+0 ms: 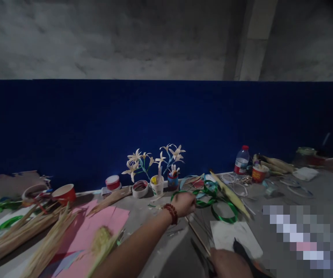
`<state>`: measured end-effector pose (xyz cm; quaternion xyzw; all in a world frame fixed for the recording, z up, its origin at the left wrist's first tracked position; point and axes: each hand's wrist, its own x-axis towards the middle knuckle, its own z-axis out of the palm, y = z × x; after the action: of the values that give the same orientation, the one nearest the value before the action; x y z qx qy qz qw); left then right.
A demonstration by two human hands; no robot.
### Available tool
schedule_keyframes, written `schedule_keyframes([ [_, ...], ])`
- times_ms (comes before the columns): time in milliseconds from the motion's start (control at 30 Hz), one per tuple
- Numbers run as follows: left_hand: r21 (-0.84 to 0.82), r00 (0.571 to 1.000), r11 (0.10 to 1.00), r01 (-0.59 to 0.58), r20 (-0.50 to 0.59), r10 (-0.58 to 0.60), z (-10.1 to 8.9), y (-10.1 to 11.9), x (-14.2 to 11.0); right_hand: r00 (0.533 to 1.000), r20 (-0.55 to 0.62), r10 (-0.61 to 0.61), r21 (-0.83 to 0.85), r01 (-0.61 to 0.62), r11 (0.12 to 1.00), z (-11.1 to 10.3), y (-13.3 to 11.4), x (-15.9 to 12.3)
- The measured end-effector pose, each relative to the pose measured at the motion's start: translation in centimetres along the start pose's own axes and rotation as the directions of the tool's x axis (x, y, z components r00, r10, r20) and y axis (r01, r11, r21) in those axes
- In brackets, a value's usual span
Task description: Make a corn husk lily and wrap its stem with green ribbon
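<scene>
Left hand (184,204): fingers curled together at the far end of the thin stick (197,234); whether they clamp it, I cannot tell.
Right hand (229,264): cut by the lower frame edge, at the stick's near end; grip cannot be told.
Green ribbon (211,201): loops crowd the left hand's right side.
Open room: bare tabletop (140,215) between pink paper (120,218) and left forearm.

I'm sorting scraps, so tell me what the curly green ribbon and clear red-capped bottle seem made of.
Curly green ribbon: perhaps glossy plastic or satin; its flat loops show lighter streaks.
Clear red-capped bottle: likely smooth plastic; its shoulders look transparent.
</scene>
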<state>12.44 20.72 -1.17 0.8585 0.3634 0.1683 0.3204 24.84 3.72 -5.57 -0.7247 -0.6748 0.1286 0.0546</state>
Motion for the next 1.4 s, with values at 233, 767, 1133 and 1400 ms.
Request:
schedule_keyframes([
  [233,-0.420,0.976,0.907,0.008,-0.194,-0.098,-4.7,-0.3,-9.8,1.000,-0.028,0.013,-0.021,-0.013,1.000,-1.7,0.3,1.6],
  [767,-0.954,0.895,0.296,-0.042,-0.168,-0.413,0.9,-0.1,-22.4,0.981,0.110,-0.157,0.430,0.096,0.898,-4.7,-1.1,2.9],
  [1133,-0.867,0.906,0.494,0.056,-0.165,-0.391,5.6,1.2,-23.2,0.955,0.110,-0.274,0.936,-0.007,0.353,0.7,-8.5,-2.0],
  [1400,0.004,0.852,0.935,0.354,-0.414,-0.320,3.0,-2.2,-27.3,0.962,0.216,-0.167,0.948,-0.166,0.271,1.3,-5.3,-1.7],
])
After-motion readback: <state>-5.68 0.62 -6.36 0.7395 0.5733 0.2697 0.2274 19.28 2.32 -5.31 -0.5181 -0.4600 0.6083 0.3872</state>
